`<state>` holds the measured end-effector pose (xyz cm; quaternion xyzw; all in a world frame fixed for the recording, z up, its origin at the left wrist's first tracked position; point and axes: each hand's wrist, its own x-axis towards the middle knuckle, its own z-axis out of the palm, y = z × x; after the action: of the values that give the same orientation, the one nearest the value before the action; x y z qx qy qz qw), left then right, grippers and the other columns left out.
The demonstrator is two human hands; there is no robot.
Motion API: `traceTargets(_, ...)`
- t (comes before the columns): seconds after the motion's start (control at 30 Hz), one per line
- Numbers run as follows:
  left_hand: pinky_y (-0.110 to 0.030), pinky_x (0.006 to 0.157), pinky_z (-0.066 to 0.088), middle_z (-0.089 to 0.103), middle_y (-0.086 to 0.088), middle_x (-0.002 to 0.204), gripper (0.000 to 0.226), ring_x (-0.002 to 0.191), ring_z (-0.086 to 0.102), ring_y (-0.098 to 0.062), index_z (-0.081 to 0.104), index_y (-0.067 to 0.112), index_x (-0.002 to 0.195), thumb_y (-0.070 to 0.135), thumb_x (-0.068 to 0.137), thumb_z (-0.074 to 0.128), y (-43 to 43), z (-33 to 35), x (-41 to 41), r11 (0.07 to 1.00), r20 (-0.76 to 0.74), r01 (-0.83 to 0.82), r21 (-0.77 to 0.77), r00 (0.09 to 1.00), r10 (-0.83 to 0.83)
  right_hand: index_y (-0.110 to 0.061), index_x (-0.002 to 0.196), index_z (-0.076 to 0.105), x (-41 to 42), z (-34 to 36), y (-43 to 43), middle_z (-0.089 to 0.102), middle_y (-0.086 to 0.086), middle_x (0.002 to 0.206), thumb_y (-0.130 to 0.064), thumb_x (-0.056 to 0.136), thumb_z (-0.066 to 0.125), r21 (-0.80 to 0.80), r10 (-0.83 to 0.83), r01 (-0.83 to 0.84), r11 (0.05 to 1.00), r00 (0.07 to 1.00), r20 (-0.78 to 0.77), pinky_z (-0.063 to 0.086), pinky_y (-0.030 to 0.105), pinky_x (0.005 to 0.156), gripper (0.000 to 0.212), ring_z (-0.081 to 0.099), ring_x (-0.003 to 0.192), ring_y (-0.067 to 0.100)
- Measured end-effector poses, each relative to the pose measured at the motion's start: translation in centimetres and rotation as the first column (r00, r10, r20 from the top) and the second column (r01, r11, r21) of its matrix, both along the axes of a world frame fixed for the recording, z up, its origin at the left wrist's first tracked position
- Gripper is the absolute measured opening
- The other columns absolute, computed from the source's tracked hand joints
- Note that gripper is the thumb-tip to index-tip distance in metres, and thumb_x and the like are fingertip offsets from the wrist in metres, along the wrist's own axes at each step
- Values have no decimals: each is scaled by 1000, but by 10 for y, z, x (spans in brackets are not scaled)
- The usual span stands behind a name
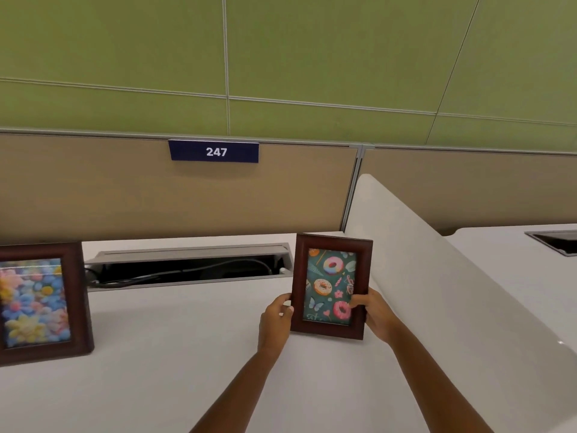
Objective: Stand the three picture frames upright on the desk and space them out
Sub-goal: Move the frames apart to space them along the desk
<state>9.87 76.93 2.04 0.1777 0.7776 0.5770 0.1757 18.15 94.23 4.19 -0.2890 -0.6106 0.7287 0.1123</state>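
1. Two frames show; a third is nowhere in view.
2. Both hands clamp the donut frame (331,285), which stands upright near the table's (175,354) right side, beside a white divider (437,270).
3. Left hand (276,320) grips its lower left edge; right hand (376,314) grips the lower right edge, thumb over the picture.
4. Whether its bottom edge touches the table or hangs just above it, I cannot tell.
5. Flower frame (40,303) stands upright well apart at far left, its left part cut off by the picture edge.
6. Behind, an open cable tray (187,264) holds dark cords, hard to make out.
7. Sign 247 (214,151) sits on the beige partition.
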Motion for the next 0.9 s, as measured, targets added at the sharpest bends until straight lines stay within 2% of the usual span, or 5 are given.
traceTargets(0.47,-42,92,53,61,-18,123,34,111,60,-32,49,4,129,11,96,41,6,-7,-4,999,-23,11,-39,1000,-12,-10,105,54,-5,-9,11,66,10,102,14,77,42,-32,54,-54,998,998,-22,61,29,65,39,64,93,25)
traceTargets(0.57,-39,92,52,63,-19,119,34,109,61,-31,49,4,129,9,96,41,2,-13,-3,998,-40,1,-68,999,-3,-7,118,48,-4,-14,10,61,17,118,8,78,52,56,27,-29,998,999,34,56,39,82,43,61,104,32)
traceTargets(0.7,-33,100,45,59,-20,127,40,116,57,-31,43,2,134,5,94,43,-15,-25,4,989,-104,-94,-113,991,83,-13,132,34,12,-27,1,52,15,132,-3,69,72,147,0,-11,989,997,76,49,47,95,75,54,116,32)
traceTargets(0.8,-29,109,35,42,-12,145,44,132,42,-25,37,6,138,9,95,43,-36,-37,15,982,-186,-26,-185,983,-9,-12,142,16,32,-37,-13,32,13,147,1,74,68,146,-115,106,983,992,53,37,45,105,86,36,133,31)
traceTargets(0.9,-23,114,21,29,-2,153,47,142,26,-15,28,15,143,18,97,37,-55,-50,24,934,-337,-1,-357,933,-128,-8,141,15,48,-44,-29,24,16,151,3,82,58,164,-260,258,952,965,-5,29,43,110,74,26,139,30)
